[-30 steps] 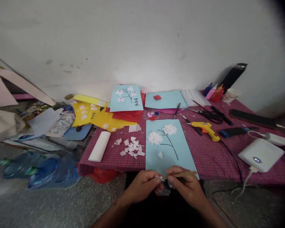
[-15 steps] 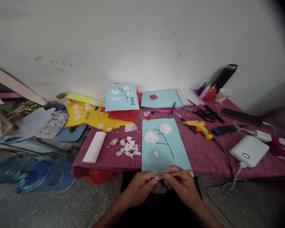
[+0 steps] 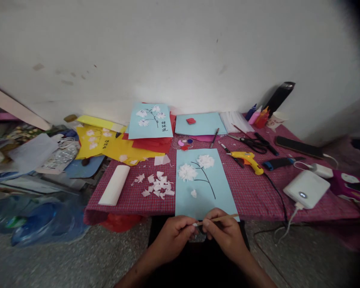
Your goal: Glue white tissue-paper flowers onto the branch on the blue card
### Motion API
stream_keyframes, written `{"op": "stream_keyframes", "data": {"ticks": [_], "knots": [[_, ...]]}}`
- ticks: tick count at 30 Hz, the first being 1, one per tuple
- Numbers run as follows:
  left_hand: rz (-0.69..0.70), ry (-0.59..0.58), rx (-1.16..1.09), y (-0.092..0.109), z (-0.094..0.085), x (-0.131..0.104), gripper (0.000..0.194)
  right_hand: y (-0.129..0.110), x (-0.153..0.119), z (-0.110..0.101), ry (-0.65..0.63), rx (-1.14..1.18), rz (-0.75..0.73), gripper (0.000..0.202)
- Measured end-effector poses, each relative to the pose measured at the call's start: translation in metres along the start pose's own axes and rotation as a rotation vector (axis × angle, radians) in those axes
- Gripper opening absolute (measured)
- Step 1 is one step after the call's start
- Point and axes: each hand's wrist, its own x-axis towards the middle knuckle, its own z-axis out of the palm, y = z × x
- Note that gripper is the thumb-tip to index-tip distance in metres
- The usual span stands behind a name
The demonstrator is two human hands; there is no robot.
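Observation:
Over the near edge of a light blue sheet (image 3: 225, 184), my right hand (image 3: 223, 228) pinches a thin tan stick (image 3: 228, 217). My left hand (image 3: 180, 232) is closed on a small white paper piece (image 3: 195, 225) at the stick's left end. The sheet bears a dark drawn branch (image 3: 208, 180), two fluffy white paper flowers (image 3: 187, 172) and a small white tuft (image 3: 193, 193) below them. Cut white paper pieces (image 3: 159, 186) lie in a loose heap left of the sheet.
A white roll (image 3: 115, 185) lies at the table's left. On the right are a yellow glue gun (image 3: 248, 159), scissors (image 3: 250, 143), a white power bank (image 3: 306, 189) and cables. A finished flower picture (image 3: 149, 124) lies at the back, with paint bottles (image 3: 261, 118) farther right.
The view has shifted slightly, so the table contents appear a little farther left. Less of the white piece shows between my left fingers; both hands remain close together around the stick.

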Motion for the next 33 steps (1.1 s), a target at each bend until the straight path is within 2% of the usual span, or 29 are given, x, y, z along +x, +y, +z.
{"op": "stream_keyframes", "data": {"ticks": [4, 9, 14, 20, 26, 33], "knots": [[0.029, 0.063, 0.059, 0.000, 0.001, -0.001, 0.022, 0.001, -0.002, 0.000, -0.026, 0.131, 0.047, 0.017], [-0.026, 0.018, -0.070, 0.000, -0.001, -0.002, 0.027, 0.001, -0.002, -0.004, -0.106, 0.121, 0.044, 0.014], [-0.039, 0.092, -0.064, -0.002, 0.000, -0.004, 0.026, 0.002, -0.002, 0.001, -0.028, 0.064, 0.035, 0.018], [-0.039, 0.139, -0.052, -0.004, 0.000, -0.005, 0.026, -0.007, 0.000, 0.005, -0.029, -0.026, 0.031, 0.028], [-0.045, 0.132, -0.067, -0.003, 0.001, -0.005, 0.025, -0.010, 0.000, 0.005, -0.003, -0.048, 0.031, 0.033], [-0.091, 0.120, -0.258, -0.012, 0.005, -0.002, 0.026, -0.010, 0.000, 0.005, 0.030, -0.006, 0.034, 0.028]]}}
